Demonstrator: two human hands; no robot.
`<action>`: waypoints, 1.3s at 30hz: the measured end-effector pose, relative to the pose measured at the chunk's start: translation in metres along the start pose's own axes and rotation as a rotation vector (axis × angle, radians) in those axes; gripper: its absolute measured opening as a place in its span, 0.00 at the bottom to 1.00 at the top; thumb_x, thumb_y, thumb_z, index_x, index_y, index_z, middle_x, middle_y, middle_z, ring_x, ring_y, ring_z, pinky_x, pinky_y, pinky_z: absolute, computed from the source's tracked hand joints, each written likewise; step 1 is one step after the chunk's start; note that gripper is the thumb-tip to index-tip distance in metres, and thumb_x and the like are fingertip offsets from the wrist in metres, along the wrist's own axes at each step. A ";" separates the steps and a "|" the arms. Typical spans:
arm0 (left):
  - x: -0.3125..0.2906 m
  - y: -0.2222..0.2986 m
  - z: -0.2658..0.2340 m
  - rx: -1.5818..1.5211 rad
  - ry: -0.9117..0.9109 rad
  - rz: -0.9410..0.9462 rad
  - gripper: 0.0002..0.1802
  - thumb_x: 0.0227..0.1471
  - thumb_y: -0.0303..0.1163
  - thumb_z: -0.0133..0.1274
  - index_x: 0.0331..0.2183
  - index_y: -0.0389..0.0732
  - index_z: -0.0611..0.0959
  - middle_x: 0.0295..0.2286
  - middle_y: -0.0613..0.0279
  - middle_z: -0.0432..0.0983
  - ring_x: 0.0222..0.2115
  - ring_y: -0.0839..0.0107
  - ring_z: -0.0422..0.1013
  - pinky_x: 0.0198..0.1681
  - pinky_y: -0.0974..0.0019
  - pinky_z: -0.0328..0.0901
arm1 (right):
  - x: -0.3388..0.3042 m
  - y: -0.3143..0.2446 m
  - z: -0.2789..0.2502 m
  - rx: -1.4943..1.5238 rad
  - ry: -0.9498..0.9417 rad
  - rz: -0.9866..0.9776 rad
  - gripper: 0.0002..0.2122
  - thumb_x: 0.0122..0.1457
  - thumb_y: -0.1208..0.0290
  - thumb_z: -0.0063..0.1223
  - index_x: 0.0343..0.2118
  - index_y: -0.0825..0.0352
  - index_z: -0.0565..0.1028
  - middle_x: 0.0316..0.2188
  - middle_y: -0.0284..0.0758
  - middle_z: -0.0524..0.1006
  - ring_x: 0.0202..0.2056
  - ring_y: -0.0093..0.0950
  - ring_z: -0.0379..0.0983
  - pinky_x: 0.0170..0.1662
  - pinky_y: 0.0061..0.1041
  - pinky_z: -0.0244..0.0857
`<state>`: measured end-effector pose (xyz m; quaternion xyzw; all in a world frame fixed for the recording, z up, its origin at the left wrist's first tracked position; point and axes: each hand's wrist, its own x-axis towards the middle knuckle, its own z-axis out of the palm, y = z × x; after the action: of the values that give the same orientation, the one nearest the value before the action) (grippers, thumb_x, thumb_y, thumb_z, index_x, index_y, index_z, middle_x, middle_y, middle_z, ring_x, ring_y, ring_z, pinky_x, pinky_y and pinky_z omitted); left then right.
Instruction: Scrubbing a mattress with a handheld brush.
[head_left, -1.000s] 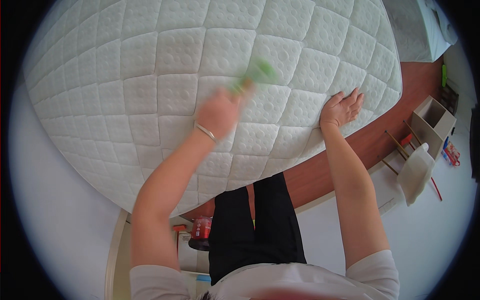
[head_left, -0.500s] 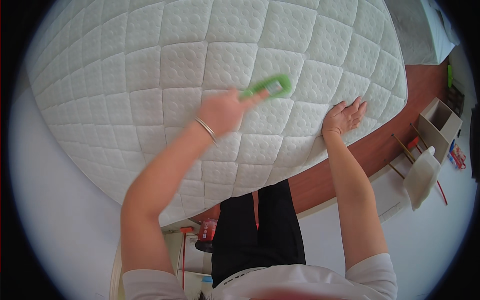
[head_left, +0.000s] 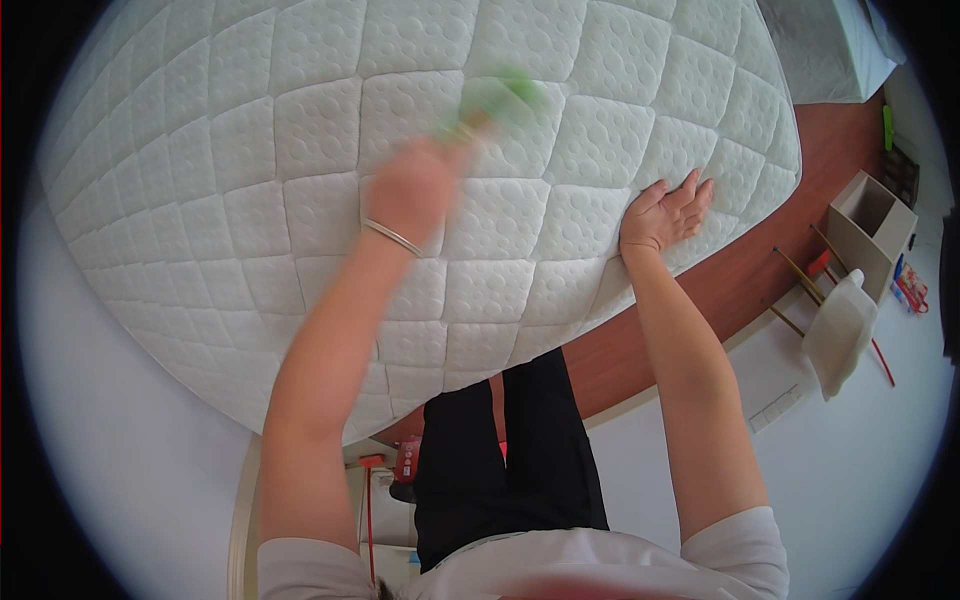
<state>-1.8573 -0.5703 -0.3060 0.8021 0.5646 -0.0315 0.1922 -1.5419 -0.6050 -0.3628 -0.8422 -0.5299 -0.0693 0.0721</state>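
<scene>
A large white quilted mattress (head_left: 320,212) fills most of the view in front of me. My left hand (head_left: 412,192), with a thin bangle at the wrist, is closed round the handle of a green brush (head_left: 508,98). Motion smears both, so the brush's bristles and its exact contact with the fabric cannot be made out. Over on the right, my right hand (head_left: 668,212) rests on the mattress near its near edge, fingers stretched out and apart, holding nothing.
Reddish wood floor (head_left: 840,150) runs along the mattress's right side. There stand a white chair (head_left: 838,330) and a beige open box-like cabinet (head_left: 880,215). A covered pale block (head_left: 830,50) is at far right. A red-handled tool (head_left: 370,461) stands at lower left.
My left hand has swept the green brush up and to the left across the mattress. My right hand keeps the same spread pose on the fabric. The whole view has shifted slightly.
</scene>
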 end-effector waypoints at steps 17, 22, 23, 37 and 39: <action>-0.075 0.042 0.027 -0.394 0.351 -0.890 0.27 0.57 0.32 0.45 0.58 0.57 0.66 0.22 0.56 0.70 0.21 0.59 0.71 0.22 0.55 0.66 | 0.037 0.056 -0.027 0.402 -0.206 1.196 0.36 0.61 0.42 0.27 0.47 0.78 0.70 0.49 0.53 0.70 0.49 0.47 0.68 0.53 0.40 0.60; -0.061 0.168 0.040 -0.314 0.133 -0.403 0.27 0.54 0.31 0.47 0.57 0.49 0.68 0.20 0.59 0.70 0.20 0.61 0.69 0.22 0.57 0.65 | 0.041 0.052 -0.027 0.247 -0.334 1.167 0.39 0.61 0.40 0.17 0.46 0.78 0.69 0.43 0.51 0.74 0.43 0.49 0.72 0.47 0.44 0.65; -0.060 0.166 0.035 -0.307 -0.037 -0.271 0.27 0.54 0.31 0.47 0.57 0.49 0.68 0.20 0.59 0.71 0.20 0.61 0.69 0.22 0.57 0.65 | 0.041 0.054 -0.028 0.241 -0.329 1.171 0.38 0.61 0.40 0.18 0.46 0.77 0.69 0.43 0.50 0.75 0.43 0.49 0.72 0.46 0.45 0.66; -0.039 0.224 0.043 -0.386 0.018 -0.257 0.20 0.55 0.31 0.43 0.50 0.49 0.73 0.24 0.56 0.71 0.26 0.55 0.71 0.29 0.54 0.68 | 0.041 0.051 -0.026 0.247 -0.214 1.185 0.37 0.62 0.43 0.21 0.43 0.79 0.72 0.39 0.51 0.76 0.41 0.47 0.74 0.45 0.42 0.67; -0.069 0.163 0.055 -0.297 0.191 -0.455 0.24 0.54 0.29 0.44 0.54 0.52 0.70 0.24 0.55 0.71 0.26 0.57 0.72 0.28 0.55 0.68 | 0.039 0.041 -0.033 0.359 -0.239 1.229 0.38 0.61 0.41 0.21 0.47 0.78 0.71 0.45 0.47 0.75 0.45 0.45 0.72 0.48 0.38 0.66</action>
<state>-1.7236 -0.6982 -0.2940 0.6171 0.7441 0.0848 0.2416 -1.4893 -0.5945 -0.3249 -0.9685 0.0408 0.1684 0.1788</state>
